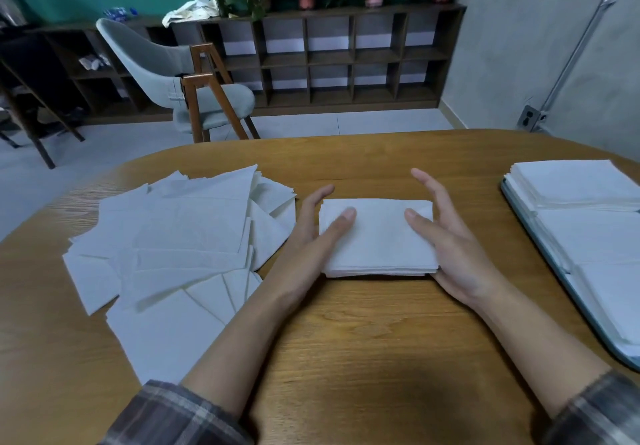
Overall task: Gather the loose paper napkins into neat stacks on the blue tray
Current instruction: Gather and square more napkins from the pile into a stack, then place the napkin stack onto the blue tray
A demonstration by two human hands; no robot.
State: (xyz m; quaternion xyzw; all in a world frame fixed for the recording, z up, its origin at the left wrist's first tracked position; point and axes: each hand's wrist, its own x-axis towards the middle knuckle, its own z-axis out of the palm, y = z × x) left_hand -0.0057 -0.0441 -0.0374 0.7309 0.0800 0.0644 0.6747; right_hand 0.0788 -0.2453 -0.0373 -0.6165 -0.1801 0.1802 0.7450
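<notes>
A small neat stack of white napkins [377, 240] lies in the middle of the wooden table [363, 340]. My left hand [311, 233] presses against the stack's left side, thumb resting on top. My right hand [446, 236] cups the stack's right side, thumb on top and fingers straight. To the left spreads a loose heap of white napkins [173, 254]. At the right edge sits the blue tray [554, 275], carrying several stacks of napkins [575, 188].
A grey chair with wooden legs [194, 88] stands beyond the table's far edge. A dark shelf unit [329, 60] with potted plants on top lines the back wall. The tray runs off the right side of the view.
</notes>
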